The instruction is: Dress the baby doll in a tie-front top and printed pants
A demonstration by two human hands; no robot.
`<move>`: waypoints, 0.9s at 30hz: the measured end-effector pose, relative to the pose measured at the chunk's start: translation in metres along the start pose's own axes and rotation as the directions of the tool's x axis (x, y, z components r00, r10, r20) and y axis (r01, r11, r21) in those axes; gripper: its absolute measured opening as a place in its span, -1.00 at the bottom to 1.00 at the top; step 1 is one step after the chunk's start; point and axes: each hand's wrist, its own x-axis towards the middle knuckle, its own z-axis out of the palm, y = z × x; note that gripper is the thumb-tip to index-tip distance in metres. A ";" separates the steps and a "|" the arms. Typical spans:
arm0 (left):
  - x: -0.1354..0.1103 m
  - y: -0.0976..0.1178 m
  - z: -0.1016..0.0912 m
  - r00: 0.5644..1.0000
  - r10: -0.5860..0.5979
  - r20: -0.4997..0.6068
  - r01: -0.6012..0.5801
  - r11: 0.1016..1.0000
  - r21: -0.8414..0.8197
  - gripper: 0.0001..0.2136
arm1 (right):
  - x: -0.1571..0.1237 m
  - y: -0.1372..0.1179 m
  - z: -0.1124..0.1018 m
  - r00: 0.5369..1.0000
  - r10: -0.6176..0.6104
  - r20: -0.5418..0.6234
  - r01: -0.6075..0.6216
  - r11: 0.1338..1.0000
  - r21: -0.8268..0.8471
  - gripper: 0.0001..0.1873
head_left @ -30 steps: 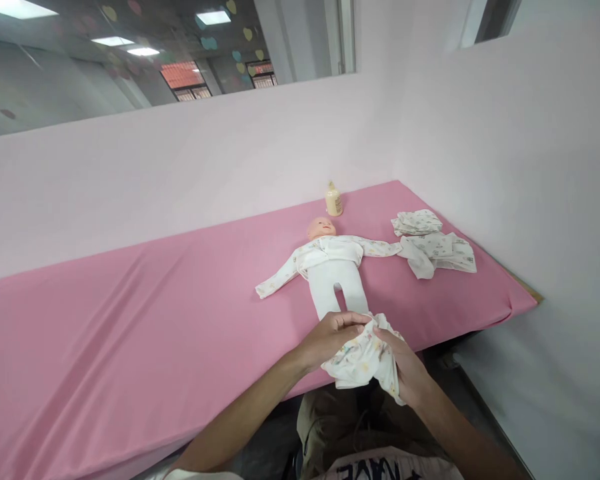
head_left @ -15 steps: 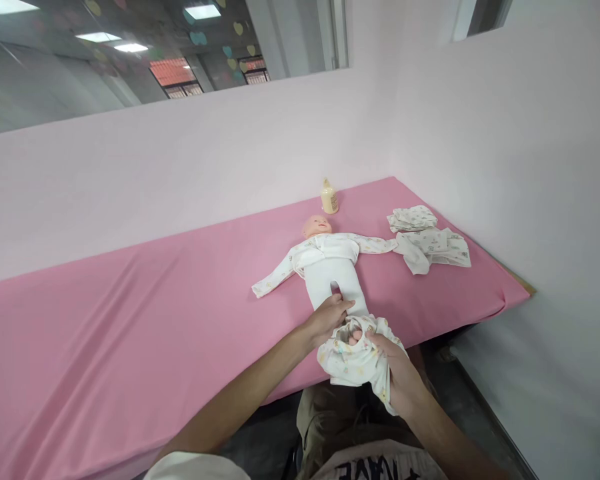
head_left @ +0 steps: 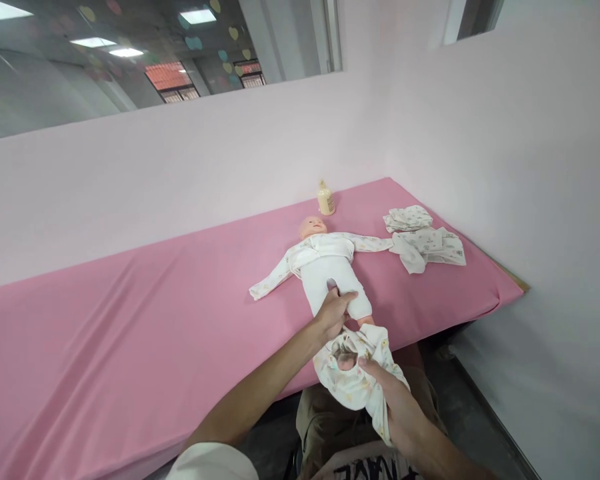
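Observation:
A baby doll [head_left: 314, 227] lies on its back, its lower legs over the front edge of the pink-covered table. It wears a white top with patterned sleeves [head_left: 275, 275] and plain white bottoms [head_left: 316, 280]. My left hand [head_left: 335, 313] is closed around one of the doll's legs near the knee. Below it, printed white baby trousers [head_left: 353, 390] are bunched around the doll's lower legs, and part of a foot shows through an opening. My right hand [head_left: 395, 400] grips the right side of the trousers, thumb on top.
A cream pump bottle [head_left: 325, 200] stands behind the doll's head. Folded printed baby clothes [head_left: 430, 248] lie in a pile on the right. Walls border the pink table [head_left: 130, 320] at the back and right; a window [head_left: 130, 60] is above.
My right hand has drawn the trousers down toward me, baring some of the doll's leg. My left hand stays on the leg. The view has shifted slightly.

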 end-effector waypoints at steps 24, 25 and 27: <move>0.003 -0.008 0.012 0.997 0.050 -0.057 -0.056 0.994 -0.091 -0.64 | 0.001 -0.045 -0.014 0.967 -0.073 -0.245 0.086 0.995 0.044 -0.65; 0.000 -0.007 0.012 0.998 0.054 -0.039 -0.057 0.995 -0.077 -0.64 | 0.002 -0.045 -0.014 0.967 -0.084 -0.241 0.098 0.994 0.046 -0.64; -0.007 -0.006 0.011 0.999 0.030 0.017 -0.030 0.999 -0.023 -0.60 | 0.004 -0.045 -0.013 0.962 -0.113 -0.249 0.131 0.990 0.056 -0.63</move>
